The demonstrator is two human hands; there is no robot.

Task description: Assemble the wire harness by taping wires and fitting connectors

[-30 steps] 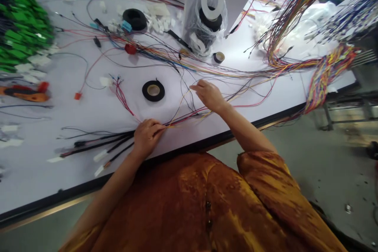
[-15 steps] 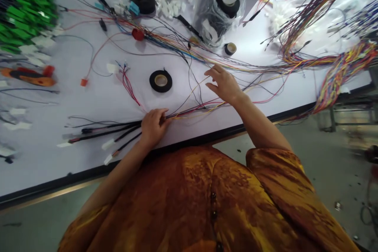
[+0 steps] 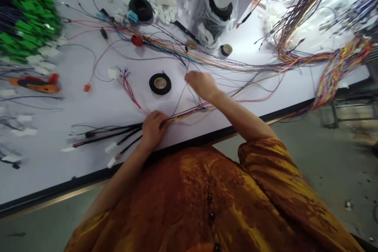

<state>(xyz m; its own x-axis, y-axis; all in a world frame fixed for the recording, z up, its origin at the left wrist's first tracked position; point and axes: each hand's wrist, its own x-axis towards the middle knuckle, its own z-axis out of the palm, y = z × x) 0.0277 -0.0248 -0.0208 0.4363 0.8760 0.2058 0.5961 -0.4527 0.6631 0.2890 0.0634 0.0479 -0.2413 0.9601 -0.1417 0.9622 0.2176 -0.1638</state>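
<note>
Near the table's front edge, my left hand (image 3: 154,129) is closed around a wire bundle (image 3: 189,111) of red, black and yellow wires. Black-sleeved branches (image 3: 110,134) with white connectors fan out to its left. My right hand (image 3: 201,85), slightly blurred, is raised above the table with its fingers pinched together. A thin dark wire (image 3: 179,101) runs from its fingertips down to the bundle by my left hand. A roll of black tape (image 3: 160,83) lies flat between and beyond the hands. Short red wires (image 3: 128,91) lie left of the roll.
A long multicoloured wire harness (image 3: 165,45) crosses the table behind my hands. Plastic-wrapped rolls (image 3: 217,12) stand at the back, beside a small tape roll (image 3: 226,50). Green connectors (image 3: 32,15) are heaped at left, above an orange-handled tool (image 3: 35,85). Bundled wires (image 3: 339,71) hang over the right edge.
My right hand has moved left, and its parted fingers have closed on a thin dark wire. My left hand keeps its grip on the bundle. The view has shifted slightly.
</note>
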